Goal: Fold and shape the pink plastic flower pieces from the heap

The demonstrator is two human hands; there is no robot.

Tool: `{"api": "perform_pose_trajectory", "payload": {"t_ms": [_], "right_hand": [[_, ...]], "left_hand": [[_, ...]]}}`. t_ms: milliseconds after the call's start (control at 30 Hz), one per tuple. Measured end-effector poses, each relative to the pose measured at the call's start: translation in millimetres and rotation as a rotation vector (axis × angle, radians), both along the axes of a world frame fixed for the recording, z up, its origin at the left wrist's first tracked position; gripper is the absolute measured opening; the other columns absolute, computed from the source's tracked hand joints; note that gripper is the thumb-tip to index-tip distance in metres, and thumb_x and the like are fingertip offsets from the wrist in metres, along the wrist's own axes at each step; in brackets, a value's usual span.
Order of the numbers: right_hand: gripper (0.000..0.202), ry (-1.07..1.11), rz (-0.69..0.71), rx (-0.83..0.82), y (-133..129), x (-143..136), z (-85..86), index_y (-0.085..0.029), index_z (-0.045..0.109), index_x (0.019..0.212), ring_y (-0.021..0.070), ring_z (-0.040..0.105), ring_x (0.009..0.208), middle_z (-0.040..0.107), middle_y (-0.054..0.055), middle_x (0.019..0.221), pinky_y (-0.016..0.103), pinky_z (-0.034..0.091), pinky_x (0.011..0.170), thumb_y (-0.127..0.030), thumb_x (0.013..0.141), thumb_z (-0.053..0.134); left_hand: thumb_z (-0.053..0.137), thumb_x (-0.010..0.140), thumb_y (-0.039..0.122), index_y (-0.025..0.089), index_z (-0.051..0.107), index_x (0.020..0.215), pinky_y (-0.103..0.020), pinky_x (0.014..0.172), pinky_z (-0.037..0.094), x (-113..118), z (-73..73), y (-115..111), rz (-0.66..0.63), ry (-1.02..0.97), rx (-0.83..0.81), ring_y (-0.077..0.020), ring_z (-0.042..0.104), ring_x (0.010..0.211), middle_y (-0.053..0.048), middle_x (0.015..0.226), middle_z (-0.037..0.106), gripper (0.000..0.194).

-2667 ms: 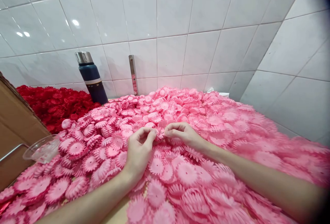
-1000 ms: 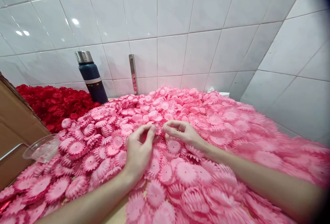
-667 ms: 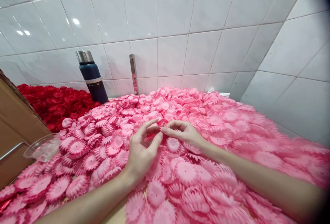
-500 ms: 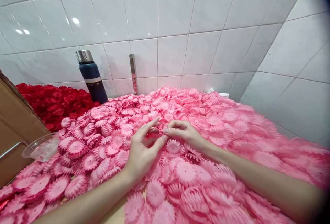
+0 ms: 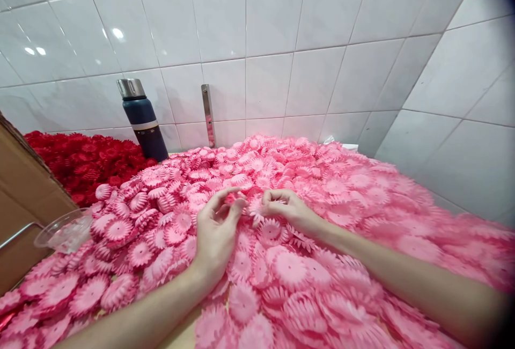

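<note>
In the middle of the view my left hand [image 5: 217, 231] is curled, thumb close to the fingers, with a bit of pink flower piece [image 5: 240, 195] showing at the tips. Across a small gap, my right hand [image 5: 293, 212] is closed in a pinch on the edge of a pink petal disc [image 5: 255, 208]. Both hands are just above a wide heap of pink fabric-like flower discs [image 5: 292, 266] with fringed edges and small centre holes. The fingers partly hide what each hand grips.
A dark blue bottle [image 5: 148, 129] with a steel cap stands at the back left, beside a pile of red flower discs [image 5: 94, 161]. A cardboard box [image 5: 32, 199] and a clear plastic bowl [image 5: 66, 231] are at the left. A metal strip [image 5: 208, 116] leans near the tiled wall [image 5: 269, 11].
My hands have moved apart. The left went slightly left and its fingers curled in; the right stays nearly in place, with a pink disc now showing at its fingertips.
</note>
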State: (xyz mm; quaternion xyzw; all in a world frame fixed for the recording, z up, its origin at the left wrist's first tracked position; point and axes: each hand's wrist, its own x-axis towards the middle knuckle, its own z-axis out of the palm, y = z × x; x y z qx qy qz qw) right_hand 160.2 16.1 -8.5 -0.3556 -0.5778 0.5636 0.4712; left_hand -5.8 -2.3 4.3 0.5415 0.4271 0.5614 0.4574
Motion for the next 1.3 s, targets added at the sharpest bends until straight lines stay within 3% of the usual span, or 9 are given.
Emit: {"api": "perform_pose_trajectory", "payload": {"t_ms": [100, 200, 267, 400, 533, 667, 833, 967, 1300], "right_hand": [[0.021, 0.106, 0.085, -0.031, 0.7, 1.1, -1.4, -0.018, 0.045, 0.054, 0.0125, 0.057, 0.056, 0.059, 0.000, 0.062, 0.029, 0.045, 0.063, -0.016, 0.070, 0.057], [0.029, 0.157, 0.077, -0.010, -0.6, 0.9, -0.3, -0.018, 0.038, 0.053, 0.0122, 0.059, 0.062, 0.061, 0.002, 0.076, 0.026, 0.045, 0.060, -0.014, 0.067, 0.063], [0.032, 0.178, 0.066, 0.003, -2.1, 0.2, 1.6, -0.019, 0.037, 0.057, 0.0123, 0.057, 0.060, 0.061, 0.000, 0.072, 0.025, 0.044, 0.056, -0.017, 0.067, 0.068], [0.021, 0.126, 0.150, -0.001, -4.2, 0.0, 5.2, -0.019, 0.049, 0.071, 0.0147, 0.056, 0.050, 0.059, -0.001, 0.053, 0.028, 0.043, 0.054, -0.035, 0.082, 0.058], [0.045, 0.137, 0.103, 0.009, -2.0, 2.2, 4.6, -0.017, 0.053, 0.057, 0.0153, 0.056, 0.057, 0.058, 0.003, 0.057, 0.030, 0.043, 0.059, -0.048, 0.088, 0.045], [0.038, 0.066, 0.009, 0.010, 0.4, 3.0, 1.0, -0.016, 0.056, 0.051, 0.0091, 0.045, 0.048, 0.052, -0.001, 0.052, 0.026, 0.038, 0.054, -0.040, 0.079, 0.062], [0.026, 0.124, 0.035, -0.036, -0.1, 1.1, 0.4, -0.018, 0.056, 0.060, 0.0063, 0.035, 0.033, 0.043, -0.008, 0.036, 0.024, 0.033, 0.044, -0.035, 0.073, 0.069], [0.021, 0.093, 0.050, -0.056, 1.1, 2.8, 1.9, -0.015, 0.064, 0.070, 0.0068, 0.044, 0.039, 0.058, -0.002, 0.052, 0.022, 0.029, 0.039, -0.035, 0.074, 0.065], [0.011, 0.123, 0.049, -0.067, 0.6, 2.5, 2.6, -0.017, 0.065, 0.065, 0.0084, 0.043, 0.043, 0.052, -0.003, 0.048, 0.022, 0.030, 0.041, -0.026, 0.072, 0.064]], "left_hand": [[0.062, 0.078, 0.041, 0.018, 0.062, 0.104, -0.028, 0.078, 0.051, -1.9, -2.6, 3.5, 0.103, 0.001, -0.006, -0.0179, 0.062, 0.091, -0.007, 0.102, 0.066, 0.035], [0.068, 0.074, 0.035, 0.021, 0.060, 0.111, -0.028, 0.083, 0.050, -1.8, -3.2, 4.4, 0.048, -0.014, 0.031, -0.0177, 0.060, 0.098, -0.006, 0.110, 0.064, 0.040], [0.073, 0.068, 0.028, 0.022, 0.061, 0.109, -0.026, 0.085, 0.050, -0.4, -2.4, 3.3, 0.006, -0.039, 0.049, -0.0167, 0.060, 0.098, -0.004, 0.110, 0.065, 0.043], [0.074, 0.066, 0.021, 0.022, 0.061, 0.115, -0.029, 0.090, 0.049, 2.1, -0.1, 0.1, -0.097, -0.086, -0.020, -0.0177, 0.061, 0.101, -0.004, 0.115, 0.066, 0.051], [0.069, 0.073, 0.026, 0.022, 0.061, 0.119, -0.033, 0.095, 0.047, 1.9, -0.1, -0.8, -0.109, -0.028, -0.049, -0.0201, 0.060, 0.107, -0.006, 0.119, 0.065, 0.046], [0.071, 0.072, 0.026, 0.021, 0.061, 0.118, -0.037, 0.095, 0.048, 0.4, -3.7, 0.6, -0.106, -0.001, -0.040, -0.0229, 0.061, 0.107, -0.006, 0.117, 0.066, 0.048], [0.071, 0.072, 0.029, 0.022, 0.067, 0.109, -0.038, 0.098, 0.045, -0.5, -6.7, 0.7, -0.156, 0.004, -0.041, -0.0241, 0.059, 0.111, -0.006, 0.117, 0.066, 0.038], [0.071, 0.072, 0.027, 0.020, 0.070, 0.102, -0.037, 0.096, 0.048, 0.3, -4.9, -0.8, -0.165, -0.005, -0.059, -0.0238, 0.063, 0.104, -0.006, 0.108, 0.070, 0.030], [0.073, 0.070, 0.024, 0.020, 0.070, 0.102, -0.035, 0.094, 0.050, 0.9, -4.4, 0.7, -0.129, -0.028, -0.067, -0.0226, 0.064, 0.104, -0.004, 0.111, 0.069, 0.032]]}}
